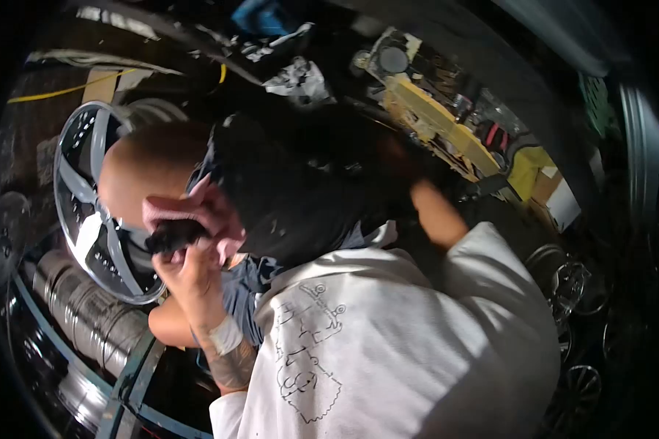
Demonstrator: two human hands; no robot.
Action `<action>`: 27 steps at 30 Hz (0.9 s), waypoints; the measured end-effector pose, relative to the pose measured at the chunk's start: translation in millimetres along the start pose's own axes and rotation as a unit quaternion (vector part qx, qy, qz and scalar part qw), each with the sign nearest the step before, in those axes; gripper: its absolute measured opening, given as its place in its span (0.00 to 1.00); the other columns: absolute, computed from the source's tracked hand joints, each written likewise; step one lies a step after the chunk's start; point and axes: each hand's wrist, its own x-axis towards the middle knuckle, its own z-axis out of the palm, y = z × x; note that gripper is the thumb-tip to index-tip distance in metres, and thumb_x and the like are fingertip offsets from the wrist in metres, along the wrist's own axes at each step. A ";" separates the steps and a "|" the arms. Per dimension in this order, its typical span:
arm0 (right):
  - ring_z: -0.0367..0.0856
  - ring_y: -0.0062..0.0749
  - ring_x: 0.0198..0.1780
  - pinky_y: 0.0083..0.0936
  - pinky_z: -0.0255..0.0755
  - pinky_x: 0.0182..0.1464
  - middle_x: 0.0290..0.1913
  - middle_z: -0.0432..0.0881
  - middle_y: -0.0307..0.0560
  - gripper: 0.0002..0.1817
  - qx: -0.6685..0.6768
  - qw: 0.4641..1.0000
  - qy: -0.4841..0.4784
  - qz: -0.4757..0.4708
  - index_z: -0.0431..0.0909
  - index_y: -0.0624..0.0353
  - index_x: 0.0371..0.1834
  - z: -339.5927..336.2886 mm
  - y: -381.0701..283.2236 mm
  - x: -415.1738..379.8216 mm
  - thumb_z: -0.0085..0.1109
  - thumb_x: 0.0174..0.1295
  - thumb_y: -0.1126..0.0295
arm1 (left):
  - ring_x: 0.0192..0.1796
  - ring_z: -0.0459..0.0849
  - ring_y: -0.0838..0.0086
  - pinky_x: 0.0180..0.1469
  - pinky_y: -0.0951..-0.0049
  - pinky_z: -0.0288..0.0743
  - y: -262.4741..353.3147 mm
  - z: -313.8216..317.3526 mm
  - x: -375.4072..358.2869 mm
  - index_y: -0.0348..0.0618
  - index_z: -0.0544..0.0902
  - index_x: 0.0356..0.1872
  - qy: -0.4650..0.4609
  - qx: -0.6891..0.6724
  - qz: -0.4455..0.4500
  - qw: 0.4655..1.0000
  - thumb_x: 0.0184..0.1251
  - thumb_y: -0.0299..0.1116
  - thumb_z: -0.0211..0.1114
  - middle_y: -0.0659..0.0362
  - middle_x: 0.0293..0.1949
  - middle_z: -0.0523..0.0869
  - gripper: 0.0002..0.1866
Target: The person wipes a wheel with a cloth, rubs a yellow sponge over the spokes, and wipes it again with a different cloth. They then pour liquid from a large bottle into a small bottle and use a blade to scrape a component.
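crouching among chrome wheels (95, 205), cluttered yellow shelf (432, 121) behind.

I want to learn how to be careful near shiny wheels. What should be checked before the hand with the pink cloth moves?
1. Grip: the left hand is closed on the pink cloth and a dark thing: ok.
2. Other hand: the right forearm reaches into shadow and the right hand is hidden: cannot tell.
3. Room to move: another person's head sits right beside the cloth: not ok.
4. Whether the cloth touches the chrome wheel: cannot tell.
5. The white wrap is in place on the left wrist: ok.
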 end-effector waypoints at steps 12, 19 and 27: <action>0.89 0.59 0.53 0.54 0.80 0.59 0.53 0.89 0.62 0.20 -0.079 0.991 -0.103 0.027 0.87 0.59 0.56 95.6 14.1 38.5 0.58 0.70 0.58 | 0.58 0.86 0.56 0.66 0.57 0.78 10.7 16.7 -20.6 0.34 0.73 0.66 0.047 -0.010 0.017 0.999 0.55 0.37 0.85 0.50 0.52 0.85 0.40; 0.88 0.56 0.54 0.53 0.80 0.57 0.52 0.89 0.61 0.21 0.065 0.995 -0.011 0.076 0.86 0.57 0.58 138.7 -14.7 76.5 0.61 0.70 0.55 | 0.54 0.86 0.65 0.61 0.64 0.79 4.4 29.0 -16.0 0.30 0.83 0.52 0.009 0.023 0.007 1.000 0.51 0.36 0.87 0.50 0.53 0.86 0.31; 0.84 0.30 0.35 0.34 0.77 0.39 0.41 0.88 0.42 0.20 0.380 0.917 0.027 0.119 0.84 0.56 0.57 -33.0 -87.5 43.2 0.72 0.68 0.57 | 0.47 0.89 0.72 0.54 0.74 0.83 -4.8 20.5 -12.9 0.30 0.82 0.58 -0.034 -0.048 -0.025 0.998 0.58 0.22 0.81 0.53 0.51 0.89 0.26</action>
